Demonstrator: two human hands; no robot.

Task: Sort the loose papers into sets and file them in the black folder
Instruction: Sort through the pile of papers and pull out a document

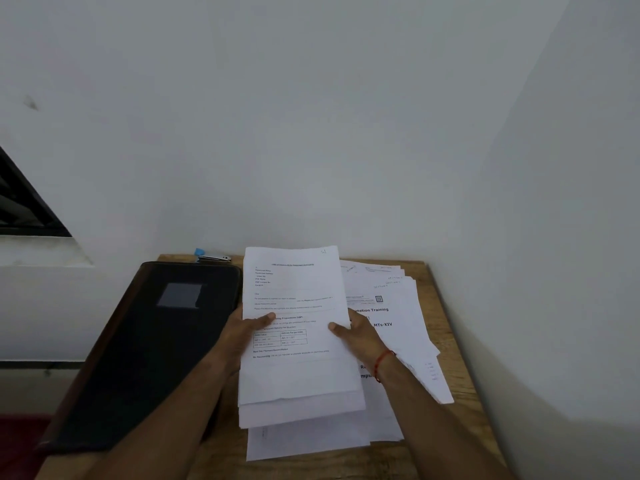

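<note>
I hold a stack of white printed papers (294,292) upright-tilted above the table, its top sheet showing typed lines and a small table. My left hand (242,336) grips the stack's left edge, thumb on the front. My right hand (356,336) grips the right edge, thumb on the front; a red thread circles that wrist. Beneath and to the right lie more loose papers (405,306), fanned out on the table. The black folder (145,348) lies shut on the left, a grey label on its cover.
The small wooden table (460,382) stands in a corner against white walls. A stapler with a blue end (211,256) lies behind the folder at the table's back edge. A dark window frame (24,206) is at the far left.
</note>
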